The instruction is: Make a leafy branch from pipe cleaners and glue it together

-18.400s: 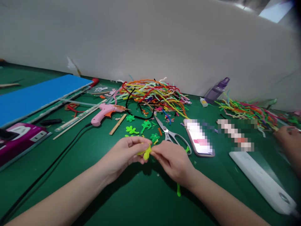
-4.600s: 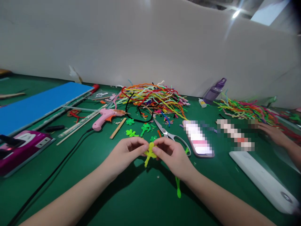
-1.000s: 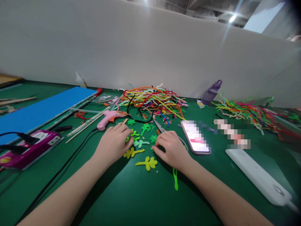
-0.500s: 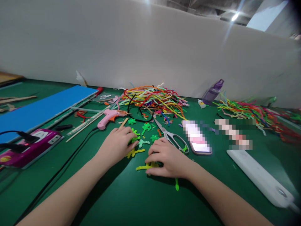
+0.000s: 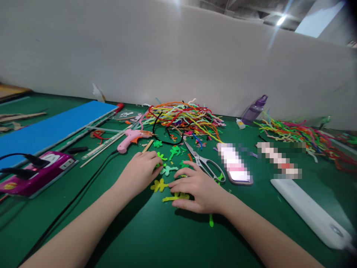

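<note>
My left hand (image 5: 142, 169) rests low over the green table, fingers curved, thumb apart from the forefinger. Its fingertips are beside a bright green pipe-cleaner flower (image 5: 161, 156) and a mint pipe-cleaner piece (image 5: 169, 170). My right hand (image 5: 199, 188) has its fingers spread over a yellow pipe-cleaner piece with a stem (image 5: 170, 199), partly hidden under it. One of its fingertips reaches the stem of a yellow pipe-cleaner flower (image 5: 158, 185). Green pipe-cleaner shapes (image 5: 174, 152) lie beyond, and silver scissors (image 5: 205, 162) lie with blades open just past my right hand.
A pink glue gun (image 5: 129, 140) with a black cord lies left. Further left are a purple power strip (image 5: 39, 173) and a blue board (image 5: 61, 121). Pipe cleaners (image 5: 181, 115) are heaped behind. Rightward are a phone (image 5: 237, 167), a white bar-shaped device (image 5: 309, 212) and a purple bottle (image 5: 253, 110).
The yellow flower has shifted slightly and now shows its petals flatter, with a right fingertip at its stem. My right fingers have spread further apart. My left hand has barely moved.
</note>
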Action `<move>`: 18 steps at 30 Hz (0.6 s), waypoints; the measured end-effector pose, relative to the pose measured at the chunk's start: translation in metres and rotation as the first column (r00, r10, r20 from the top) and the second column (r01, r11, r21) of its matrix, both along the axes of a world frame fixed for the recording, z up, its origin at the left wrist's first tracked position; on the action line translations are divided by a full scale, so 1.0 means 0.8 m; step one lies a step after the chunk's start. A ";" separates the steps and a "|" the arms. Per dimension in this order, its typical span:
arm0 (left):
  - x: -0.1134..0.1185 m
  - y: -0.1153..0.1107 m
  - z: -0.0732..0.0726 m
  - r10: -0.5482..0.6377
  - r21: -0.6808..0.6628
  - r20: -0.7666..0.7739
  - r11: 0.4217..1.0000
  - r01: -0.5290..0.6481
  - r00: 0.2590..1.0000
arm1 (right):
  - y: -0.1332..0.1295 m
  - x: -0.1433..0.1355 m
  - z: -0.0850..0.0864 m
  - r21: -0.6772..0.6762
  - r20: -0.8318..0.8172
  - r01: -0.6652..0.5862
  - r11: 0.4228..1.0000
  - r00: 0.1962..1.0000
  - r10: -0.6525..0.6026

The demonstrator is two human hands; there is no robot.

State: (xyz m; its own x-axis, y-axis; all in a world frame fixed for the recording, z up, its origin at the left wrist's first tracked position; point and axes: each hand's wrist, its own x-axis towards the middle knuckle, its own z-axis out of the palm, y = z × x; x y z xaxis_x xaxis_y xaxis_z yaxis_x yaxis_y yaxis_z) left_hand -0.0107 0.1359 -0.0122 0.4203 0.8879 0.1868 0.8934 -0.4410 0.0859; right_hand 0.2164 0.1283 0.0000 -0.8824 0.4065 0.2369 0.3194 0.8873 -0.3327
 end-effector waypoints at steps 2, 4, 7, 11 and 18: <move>0.000 0.000 -0.001 0.001 0.002 0.007 1.000 -0.001 1.000 | 0.001 0.000 0.003 -0.021 -0.015 0.007 1.000 1.000 -0.007; -0.001 0.000 -0.002 -0.004 0.002 0.017 1.000 0.004 1.000 | 0.001 0.000 0.005 -0.018 -0.029 0.038 0.999 0.999 -0.038; -0.001 -0.001 -0.003 -0.010 0.005 0.022 1.000 0.010 1.000 | -0.001 -0.003 0.001 0.052 -0.020 0.111 0.992 0.994 -0.110; 0.000 -0.001 -0.003 -0.007 0.016 0.028 1.000 0.006 1.000 | -0.002 -0.005 -0.010 0.074 0.083 0.141 0.987 0.986 -0.147; -0.001 -0.002 0.000 0.042 0.006 0.012 0.999 -0.042 0.999 | 0.001 0.000 -0.005 -0.008 0.083 0.108 0.994 0.991 -0.107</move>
